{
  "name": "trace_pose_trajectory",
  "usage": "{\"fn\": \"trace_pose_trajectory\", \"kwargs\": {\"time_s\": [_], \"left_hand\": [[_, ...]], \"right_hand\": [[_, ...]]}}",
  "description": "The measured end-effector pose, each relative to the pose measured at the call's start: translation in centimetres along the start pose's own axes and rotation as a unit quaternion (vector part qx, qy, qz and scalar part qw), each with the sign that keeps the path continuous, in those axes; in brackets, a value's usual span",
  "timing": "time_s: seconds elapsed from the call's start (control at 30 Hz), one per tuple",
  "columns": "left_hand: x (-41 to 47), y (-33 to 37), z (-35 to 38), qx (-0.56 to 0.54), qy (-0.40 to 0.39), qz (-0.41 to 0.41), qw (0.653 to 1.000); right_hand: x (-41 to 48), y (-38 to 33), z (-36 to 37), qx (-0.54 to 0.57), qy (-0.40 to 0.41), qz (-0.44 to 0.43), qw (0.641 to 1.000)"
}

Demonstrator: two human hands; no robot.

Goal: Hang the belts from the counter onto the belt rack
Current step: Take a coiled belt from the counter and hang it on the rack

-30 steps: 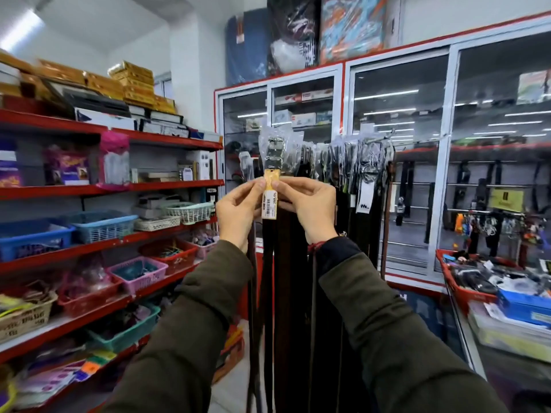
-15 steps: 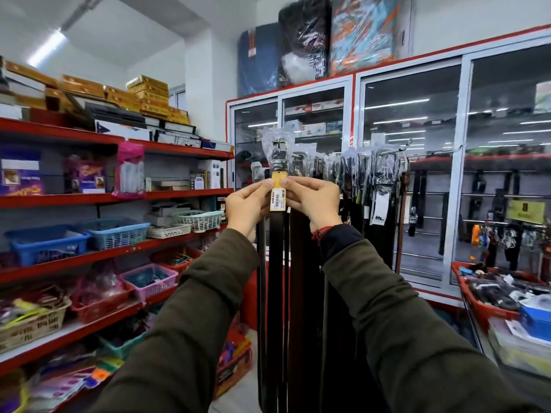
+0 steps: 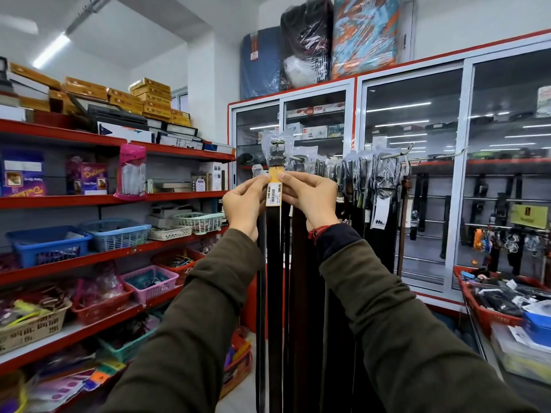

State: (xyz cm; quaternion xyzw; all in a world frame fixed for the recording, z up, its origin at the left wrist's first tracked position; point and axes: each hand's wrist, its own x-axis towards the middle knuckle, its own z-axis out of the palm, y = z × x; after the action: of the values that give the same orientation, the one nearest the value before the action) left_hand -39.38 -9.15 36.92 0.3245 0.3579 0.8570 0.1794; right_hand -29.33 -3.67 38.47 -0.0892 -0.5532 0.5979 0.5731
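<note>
A dark belt (image 3: 274, 263) with a yellow price tag and a plastic-wrapped buckle hangs straight down at the near end of the belt rack (image 3: 423, 154). My left hand (image 3: 243, 204) and my right hand (image 3: 310, 196) pinch it from both sides at the tag, just under the buckle. Several other dark belts (image 3: 375, 186) with bagged buckles hang in a row along the rack's rod to the right. The belts' lower ends are hidden behind my sleeves.
Red shelves (image 3: 98, 256) with baskets and boxes run along the left. Glass-door cabinets (image 3: 414, 174) stand behind the rack. A red basket (image 3: 477, 308) of wrapped goods sits on the counter at right, with a blue box (image 3: 536, 326) beside it.
Both hands have stayed pinched on the tagged belt at the rack. The view has shifted slightly, so the hands and belt sit a little lower and further right in the frame.
</note>
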Motion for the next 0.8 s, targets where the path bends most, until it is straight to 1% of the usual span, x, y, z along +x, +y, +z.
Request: {"fn": "trace_pose_trajectory", "kwargs": {"time_s": [0.23, 0.37, 0.47, 0.53, 0.6, 0.7, 0.8], "left_hand": [[0.7, -1.1, -0.2, 0.027, -0.038, -0.071, 0.996], [1.1, -2.6, 0.3, 0.066, -0.043, -0.057, 0.995], [1.8, -4.2, 0.6, 0.127, -0.024, -0.012, 0.992], [1.4, -5.2, 0.5, 0.197, -0.025, 0.039, 0.979], [-0.1, -6.0, 0.3, 0.268, -0.046, 0.105, 0.957], [-2.7, -8.7, -0.6, 0.369, -0.076, 0.202, 0.904], [-5.6, -12.0, -1.7, 0.459, -0.085, 0.247, 0.849]], "right_hand": [[0.7, 1.2, -1.3, -0.012, 0.008, 0.054, 0.998], [1.3, 1.9, -2.0, -0.072, 0.029, 0.039, 0.996], [2.0, 3.0, -2.8, -0.157, 0.042, 0.017, 0.987], [1.6, 3.9, -3.6, -0.267, 0.031, -0.027, 0.963], [0.2, 4.7, -4.9, -0.377, 0.018, -0.073, 0.923], [-2.7, 5.9, -7.7, -0.458, 0.017, -0.140, 0.878], [-5.8, 7.4, -11.5, -0.532, 0.021, -0.163, 0.831]]}}
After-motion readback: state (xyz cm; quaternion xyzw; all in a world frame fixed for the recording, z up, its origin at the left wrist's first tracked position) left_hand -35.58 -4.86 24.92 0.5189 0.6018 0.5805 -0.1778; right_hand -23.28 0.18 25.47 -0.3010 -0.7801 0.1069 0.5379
